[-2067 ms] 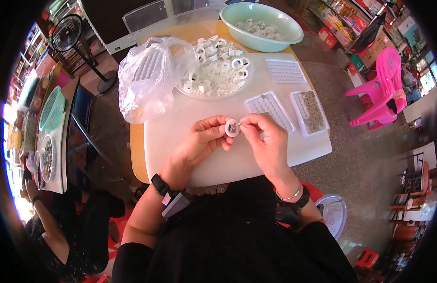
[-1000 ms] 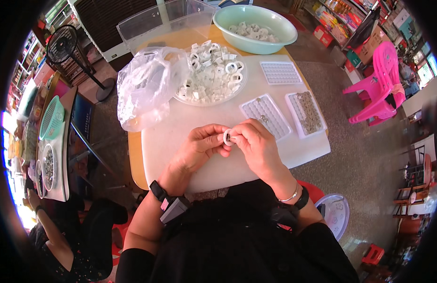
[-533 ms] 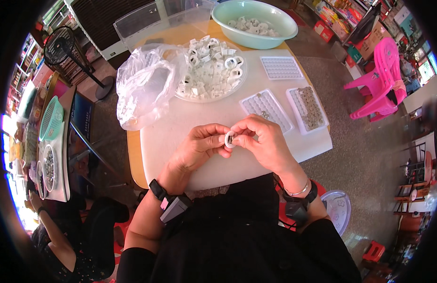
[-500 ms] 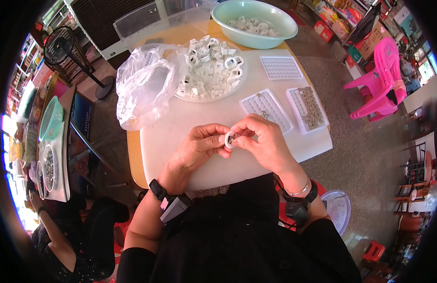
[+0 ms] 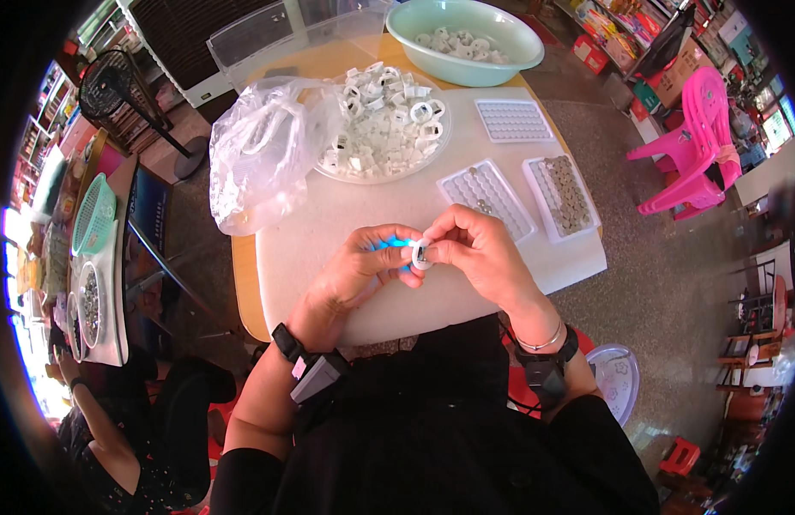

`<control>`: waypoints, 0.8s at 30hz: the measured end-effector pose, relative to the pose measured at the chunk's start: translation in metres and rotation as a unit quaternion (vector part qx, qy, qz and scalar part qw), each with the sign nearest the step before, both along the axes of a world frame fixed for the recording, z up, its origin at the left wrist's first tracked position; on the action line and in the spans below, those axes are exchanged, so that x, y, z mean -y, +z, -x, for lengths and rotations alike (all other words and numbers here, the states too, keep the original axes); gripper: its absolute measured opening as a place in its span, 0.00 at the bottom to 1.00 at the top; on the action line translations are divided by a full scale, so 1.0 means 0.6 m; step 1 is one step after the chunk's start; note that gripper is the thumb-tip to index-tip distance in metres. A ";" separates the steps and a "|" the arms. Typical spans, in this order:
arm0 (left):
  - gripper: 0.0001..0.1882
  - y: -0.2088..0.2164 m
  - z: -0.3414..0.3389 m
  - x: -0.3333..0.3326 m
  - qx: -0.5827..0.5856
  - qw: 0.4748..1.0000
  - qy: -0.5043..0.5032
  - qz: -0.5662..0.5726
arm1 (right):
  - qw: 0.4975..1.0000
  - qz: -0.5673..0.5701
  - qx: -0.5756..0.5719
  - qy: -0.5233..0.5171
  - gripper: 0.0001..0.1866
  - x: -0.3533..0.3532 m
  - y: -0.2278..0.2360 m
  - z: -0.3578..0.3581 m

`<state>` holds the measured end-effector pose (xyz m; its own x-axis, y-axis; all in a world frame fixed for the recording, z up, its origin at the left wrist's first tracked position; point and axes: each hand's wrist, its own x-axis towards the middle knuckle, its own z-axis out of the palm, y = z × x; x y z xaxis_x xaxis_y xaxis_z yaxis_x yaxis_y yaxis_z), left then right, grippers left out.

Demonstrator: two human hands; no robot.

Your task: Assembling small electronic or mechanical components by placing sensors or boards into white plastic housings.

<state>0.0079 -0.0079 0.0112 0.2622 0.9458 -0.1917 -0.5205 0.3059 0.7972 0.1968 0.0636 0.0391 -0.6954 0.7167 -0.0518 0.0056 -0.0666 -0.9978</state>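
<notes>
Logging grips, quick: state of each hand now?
Left hand: closed, holding a small white ring.
Right hand: closed in a pinch at that ring; anything inside its grip cannot be told.

Item, one: I list a small white ring point(image 5: 420, 255), apparently plastic, with a dark patch inside its opening, too small for me to make out. Pose: I see it stood on edge, its round opening turned partly toward the right. Place: I have it held up between the fingertips of the left hand point(image 5: 361, 264) and right hand point(image 5: 486, 253). Condition: I note bright blue light just left of it, across the left fingers.
</notes>
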 end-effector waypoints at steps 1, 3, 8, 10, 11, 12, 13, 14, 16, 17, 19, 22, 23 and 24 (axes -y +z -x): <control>0.14 -0.001 0.001 0.000 0.015 1.000 0.001 -0.001 | 1.000 0.000 -0.001 0.001 0.06 0.000 0.005 0.000; 0.14 -0.004 0.002 0.000 0.035 0.999 0.010 -0.003 | 1.000 0.026 -0.010 -0.008 0.06 0.002 0.021 0.001; 0.14 -0.005 0.001 -0.001 0.058 0.998 0.032 0.004 | 0.999 -0.013 -0.015 -0.031 0.05 0.014 0.004 0.010; 0.14 -0.008 0.008 -0.003 0.037 0.999 -0.012 -0.018 | 0.998 -0.024 -0.025 -0.046 0.04 0.018 0.004 0.014; 0.14 -0.006 0.009 -0.001 0.037 0.999 -0.008 -0.017 | 0.999 -0.027 -0.009 -0.043 0.05 0.019 0.008 0.015; 0.15 -0.003 0.007 0.001 0.031 0.999 0.004 -0.008 | 0.999 -0.030 0.007 -0.039 0.06 0.021 0.011 0.016; 0.15 0.001 0.006 -0.003 0.023 1.000 0.010 -0.001 | 0.999 -0.033 0.005 -0.040 0.06 0.020 0.011 0.018; 0.15 0.003 0.005 -0.005 0.020 1.000 0.010 -0.004 | 0.998 -0.028 -0.001 -0.054 0.06 0.021 0.008 0.020; 0.14 -0.003 0.003 -0.005 0.024 0.999 0.022 -0.007 | 0.997 -0.023 -0.010 -0.067 0.06 0.021 0.011 0.022; 0.14 -0.006 0.004 -0.005 0.022 0.999 0.023 -0.009 | 0.998 -0.019 -0.020 -0.060 0.06 0.021 0.015 0.022; 0.14 -0.009 0.004 -0.005 0.070 0.997 0.017 -0.019 | 0.998 -0.015 -0.030 -0.054 0.07 0.022 0.016 0.020; 0.12 -0.008 0.000 -0.005 0.074 0.997 0.020 -0.012 | 0.981 -0.169 0.031 -0.092 0.08 0.026 0.015 0.017; 0.12 -0.009 0.000 -0.004 0.075 0.997 0.022 -0.013 | 0.969 -0.225 0.038 -0.095 0.09 0.031 0.021 0.019; 0.11 -0.011 0.001 -0.003 0.071 0.997 0.024 -0.016 | 0.954 -0.282 0.045 -0.097 0.09 0.036 0.027 0.021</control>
